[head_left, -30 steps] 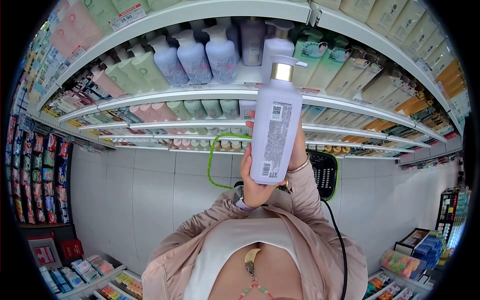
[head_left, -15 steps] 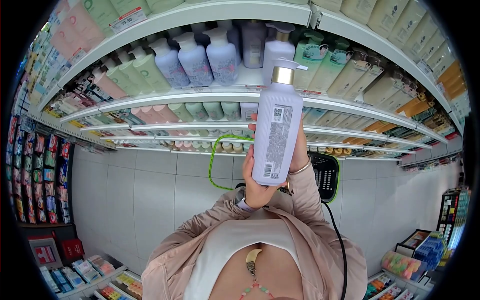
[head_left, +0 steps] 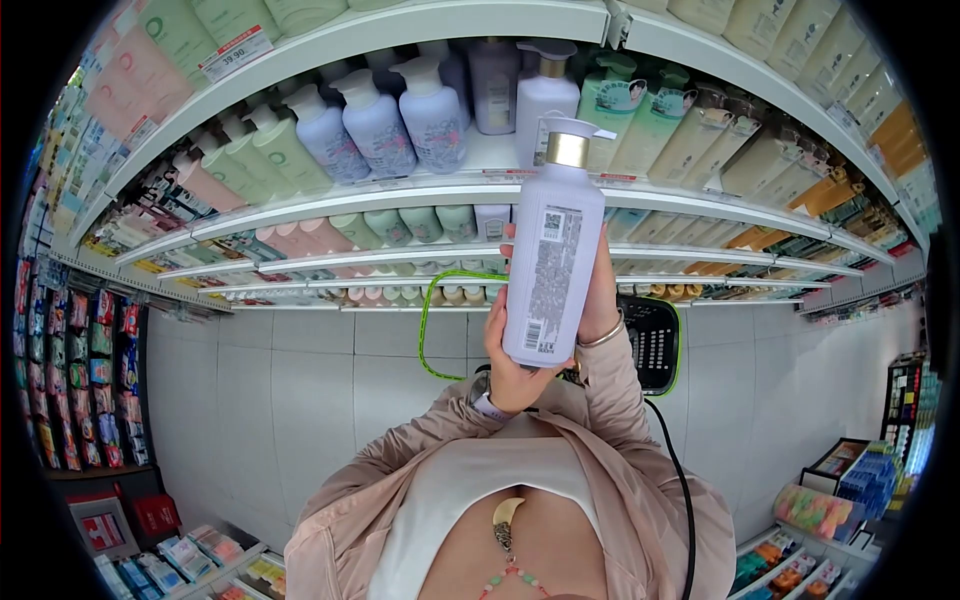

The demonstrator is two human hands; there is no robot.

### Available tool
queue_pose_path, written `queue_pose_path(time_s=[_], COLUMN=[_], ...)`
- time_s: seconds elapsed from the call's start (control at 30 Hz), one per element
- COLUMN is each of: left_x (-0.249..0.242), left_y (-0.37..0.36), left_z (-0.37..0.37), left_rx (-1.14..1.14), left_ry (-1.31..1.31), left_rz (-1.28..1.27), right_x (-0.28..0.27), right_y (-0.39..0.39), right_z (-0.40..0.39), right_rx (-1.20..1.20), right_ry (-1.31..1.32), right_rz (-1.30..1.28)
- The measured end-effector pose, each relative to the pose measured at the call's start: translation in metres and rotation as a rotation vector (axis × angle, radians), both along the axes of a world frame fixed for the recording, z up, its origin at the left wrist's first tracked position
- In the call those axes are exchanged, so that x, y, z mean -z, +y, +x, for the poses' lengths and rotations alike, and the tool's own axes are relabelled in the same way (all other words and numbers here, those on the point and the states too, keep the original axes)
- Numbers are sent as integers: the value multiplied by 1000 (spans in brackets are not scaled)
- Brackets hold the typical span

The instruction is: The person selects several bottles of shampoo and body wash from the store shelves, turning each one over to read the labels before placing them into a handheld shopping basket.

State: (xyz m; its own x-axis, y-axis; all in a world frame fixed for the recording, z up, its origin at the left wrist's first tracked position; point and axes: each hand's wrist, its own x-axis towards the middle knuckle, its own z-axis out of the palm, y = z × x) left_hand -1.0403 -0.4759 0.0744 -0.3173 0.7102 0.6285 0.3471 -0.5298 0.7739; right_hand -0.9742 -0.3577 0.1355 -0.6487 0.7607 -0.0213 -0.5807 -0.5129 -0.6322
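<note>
Your left hand (head_left: 512, 372) and right hand (head_left: 598, 300) still clasp the smooth lilac pump bottle (head_left: 553, 262), now slightly higher toward 12 o'clock, gold collar gleaming before the stocked shelf (head_left: 400, 190).

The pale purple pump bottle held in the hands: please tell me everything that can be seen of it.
The pump bottle is tall, pale lilac, seemingly smooth plastic, with a gold collar and a white pump head whose spout points right. It is upright, leaning slightly, raised before the shelves. Its printed back label faces the camera: a QR code, small text, a barcode near the base. The left hand cups its bottom and lower side; the right hand supports it from behind.
</note>
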Motion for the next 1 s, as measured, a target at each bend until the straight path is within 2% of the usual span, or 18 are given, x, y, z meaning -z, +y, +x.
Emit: queue_pose_path(time_s=[0.2, 0.37, 0.43, 0.5, 0.57, 0.7, 0.77, 0.83, 0.93, 1.0], left_x=[-1, -7, 2, 15, 32, 65, 52, 51, 57, 61], left_y=[-1, -3, -3, -4, -7, -17, -18, -17, -18, -18], left_z=[-4, -10, -14, -18, -21, -22, -19, -19, -15, -9], left_rx=[67, 170, 213, 263, 365, 554, 686, 782, 869, 940], left_ry=[-110, -418, -464, -505, -686, -854, -1143, -1121, -1255, -1135], left_rz=[-75, -303, -386, -473, -566, -665, -800, -871, -1071, -1204], right_x=[5, -2, 1, 13, 23, 55, 65, 82, 97, 101], right_y=[-5, -20, -26, -32, -41, -53, -59, -65, -74, -77], right_z=[5, 9, 8, 9, 8, 25, 40, 59, 89, 105], right_rx=[146, 252, 337, 357, 400, 465, 498, 497, 510, 539], right_ry=[-67, -120, -266, -321, -462, -435, -441, -481, -507, -505], right_rz=[-35, -40, 193, 186, 215, 125, 71, 50, -39, -107])
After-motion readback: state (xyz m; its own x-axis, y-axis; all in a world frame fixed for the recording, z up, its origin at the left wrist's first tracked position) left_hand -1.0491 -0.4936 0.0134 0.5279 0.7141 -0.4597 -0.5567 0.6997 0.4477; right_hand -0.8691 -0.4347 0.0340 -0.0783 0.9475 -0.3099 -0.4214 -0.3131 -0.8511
